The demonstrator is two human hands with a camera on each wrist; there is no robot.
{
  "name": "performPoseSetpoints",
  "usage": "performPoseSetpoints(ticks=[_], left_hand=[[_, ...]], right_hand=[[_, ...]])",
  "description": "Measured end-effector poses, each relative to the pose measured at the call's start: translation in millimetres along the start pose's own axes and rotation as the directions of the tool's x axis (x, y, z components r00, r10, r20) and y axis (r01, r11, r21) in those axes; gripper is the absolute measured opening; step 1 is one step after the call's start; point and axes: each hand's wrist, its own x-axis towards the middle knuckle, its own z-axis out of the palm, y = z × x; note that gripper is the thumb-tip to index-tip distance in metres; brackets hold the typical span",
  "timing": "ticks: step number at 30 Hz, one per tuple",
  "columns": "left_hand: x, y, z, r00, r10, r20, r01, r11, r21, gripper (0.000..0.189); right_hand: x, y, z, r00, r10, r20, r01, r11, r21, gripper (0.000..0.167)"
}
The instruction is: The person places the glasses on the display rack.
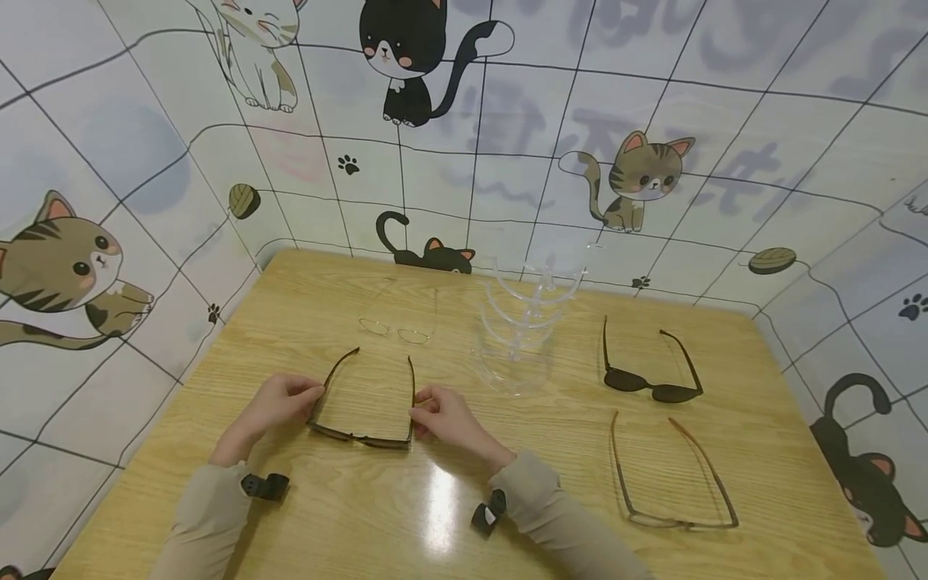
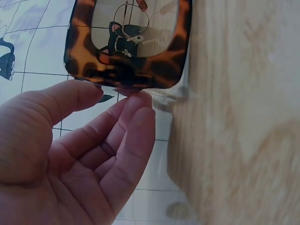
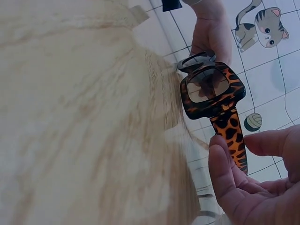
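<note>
A pair of tortoiseshell sunglasses (image 1: pixel 384 442) is held between both hands at the left of the table, temples spread and pointing to the back wall. The left hand (image 1: pixel 279 399) pinches one temple near its hinge with thumb and fingers. In the left wrist view, those fingertips sit right at the end of the spotted front frame (image 2: pixel 77 51). On the other side, the right hand (image 1: pixel 449 419) pinches the other temple. The right wrist view shows its thumb and fingers around the spotted temple (image 3: pixel 232 133), with tinted lenses beyond.
Thin wire-rimmed glasses (image 1: pixel 413 336) lie behind the held pair. A clear tiered display stand (image 1: pixel 513 354) stands at mid-table. To the right lie black sunglasses (image 1: pixel 625 381) and, nearer, glasses with brown temples (image 1: pixel 716 474). Cat-printed walls (image 1: pixel 449 177) border the wooden table (image 1: pixel 362 515).
</note>
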Motion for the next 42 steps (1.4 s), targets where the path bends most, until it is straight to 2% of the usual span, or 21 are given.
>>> performPoseSetpoints(ticks=[5,9,13,16,21,24,33,42], left_hand=[[-1.5,-0.3,1.2,0.999,-0.023,0.026,0.025,0.997,-0.075,0.034],[-1.9,0.8,2.6,0.999,-0.03,0.042,0.035,0.99,-0.133,0.035],[-1.6,4.5,3.7,0.998,-0.021,0.054,0.031,0.982,-0.185,0.037],[-0.7,8.2,5.7,0.997,-0.019,0.076,0.036,0.973,-0.23,0.039],[0.8,17.8,12.0,0.992,-0.076,0.099,0.1,0.956,-0.276,0.043],[2.0,23.8,16.1,0.99,-0.09,0.107,0.117,0.952,-0.284,0.044],[1.9,39.2,25.0,0.984,-0.096,0.147,0.145,0.915,-0.378,0.047],[2.9,54.5,33.1,0.982,-0.065,0.176,0.131,0.907,-0.399,0.048]], right_hand=[[-3.0,-3,-1,1.0,0.023,-0.007,-0.023,0.999,0.043,0.03],[-14.7,-21,-7,1.0,0.019,-0.008,-0.019,0.997,0.07,0.03],[-16.9,-18,-12,0.999,0.043,-0.019,-0.04,0.991,0.127,0.031],[-14.5,-6,-16,0.996,0.083,-0.029,-0.076,0.978,0.196,0.032],[-19.7,-6,-23,0.99,0.142,-0.015,-0.131,0.944,0.303,0.034],[-23.7,-7,-28,0.987,0.159,-0.018,-0.144,0.931,0.334,0.036],[-36.9,-9,-43,0.987,0.155,-0.051,-0.123,0.915,0.385,0.038],[-50.6,-12,-56,0.986,0.152,-0.075,-0.109,0.909,0.403,0.041]])
